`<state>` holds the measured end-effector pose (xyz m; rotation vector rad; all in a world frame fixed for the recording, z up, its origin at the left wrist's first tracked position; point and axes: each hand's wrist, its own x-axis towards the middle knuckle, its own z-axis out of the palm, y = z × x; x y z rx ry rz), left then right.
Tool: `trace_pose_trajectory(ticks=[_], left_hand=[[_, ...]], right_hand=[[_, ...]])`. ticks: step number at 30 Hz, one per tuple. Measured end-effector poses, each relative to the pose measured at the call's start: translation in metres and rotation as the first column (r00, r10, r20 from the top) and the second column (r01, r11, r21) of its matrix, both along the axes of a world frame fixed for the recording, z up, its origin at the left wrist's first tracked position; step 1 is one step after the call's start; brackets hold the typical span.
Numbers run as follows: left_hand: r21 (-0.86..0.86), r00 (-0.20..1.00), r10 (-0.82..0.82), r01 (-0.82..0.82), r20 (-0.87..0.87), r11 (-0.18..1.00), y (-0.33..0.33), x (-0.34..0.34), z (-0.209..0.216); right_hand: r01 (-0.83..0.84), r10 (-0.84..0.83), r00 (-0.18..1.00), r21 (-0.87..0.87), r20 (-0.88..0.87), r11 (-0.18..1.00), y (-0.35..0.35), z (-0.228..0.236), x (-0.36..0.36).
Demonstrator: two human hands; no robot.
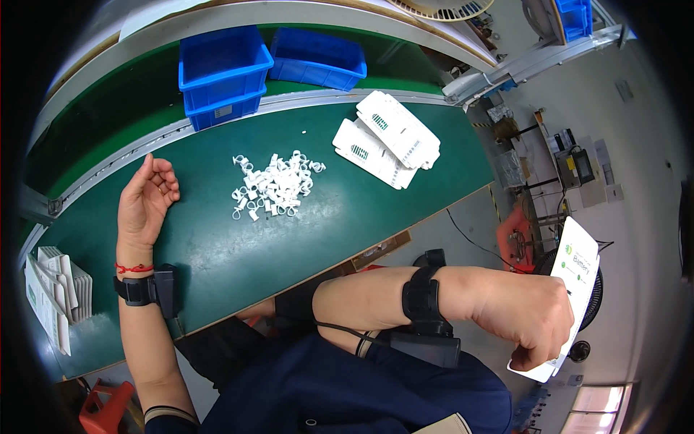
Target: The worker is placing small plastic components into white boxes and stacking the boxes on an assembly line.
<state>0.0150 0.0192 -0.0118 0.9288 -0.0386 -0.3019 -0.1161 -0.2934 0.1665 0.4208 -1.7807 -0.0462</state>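
Held out over the floor at the right, my right hand (528, 318) is closed on a thin white flat package (578, 271) with green and black print. The fingers wrap its near edge, and part of it is hidden behind the hand. At the left of the green table, my left hand (148, 202) rests with its fingers loosely curled and the palm bare. Nothing is in it. A loose pile of small white looped clips (278, 184) lies to the right of that hand.
Overlapping white flat packages (387, 137) lie at the table's far right. Several more (58, 296) stand bunched at the left end. Blue bins (224, 69) sit along the back. Red stools (105, 405) stand on the floor.
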Motion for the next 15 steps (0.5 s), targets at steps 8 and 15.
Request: trace_pose_trajectory(ticks=[8,15], left_hand=[[-0.003,1.000,-0.006,0.006,-0.008,1.000,-0.005,0.011,0.000],[-0.024,0.993,0.078,-0.081,-0.089,0.996,0.013,0.000,0.010]], right_hand=[[0.027,-0.028,1.000,0.062,0.008,0.998,-0.012,0.003,0.003],[0.297,-0.362,0.897,-0.262,-0.252,0.918,0.024,-0.008,0.039]])
